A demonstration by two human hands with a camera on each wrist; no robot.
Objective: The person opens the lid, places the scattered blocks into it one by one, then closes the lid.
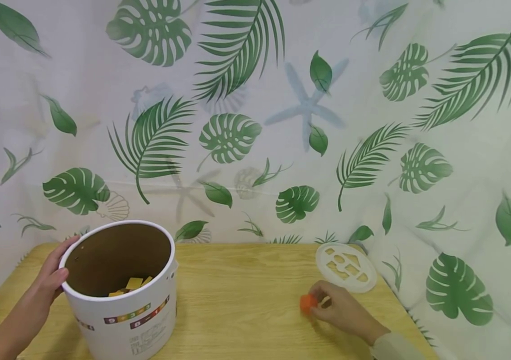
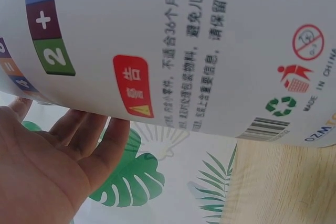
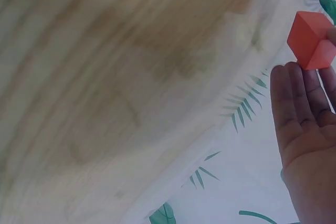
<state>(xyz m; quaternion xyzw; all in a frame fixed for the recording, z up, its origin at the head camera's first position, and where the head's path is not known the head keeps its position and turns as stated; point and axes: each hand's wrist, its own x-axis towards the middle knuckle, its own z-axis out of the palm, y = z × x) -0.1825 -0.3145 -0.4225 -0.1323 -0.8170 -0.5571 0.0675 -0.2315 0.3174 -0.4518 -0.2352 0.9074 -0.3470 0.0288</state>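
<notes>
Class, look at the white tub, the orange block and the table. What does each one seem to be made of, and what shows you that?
White tub: probably cardboard, given its dull brown inside and smooth, printed white outside. Orange block: flat, matt faces with crisp edges; painted wood or plastic, hard to tell which. Table: pale wood or wood-look laminate, with visible grain lines.

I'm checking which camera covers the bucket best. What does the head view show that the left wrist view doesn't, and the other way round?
Only the head view shows the bucket's open top with yellow blocks inside, the right hand holding an orange block, and the white cut-out lid on the table. Only the left wrist view shows the printed warning label, barcode and recycling mark. Both show the white bucket, the left hand against its side, and the leaf-print curtain.
</notes>
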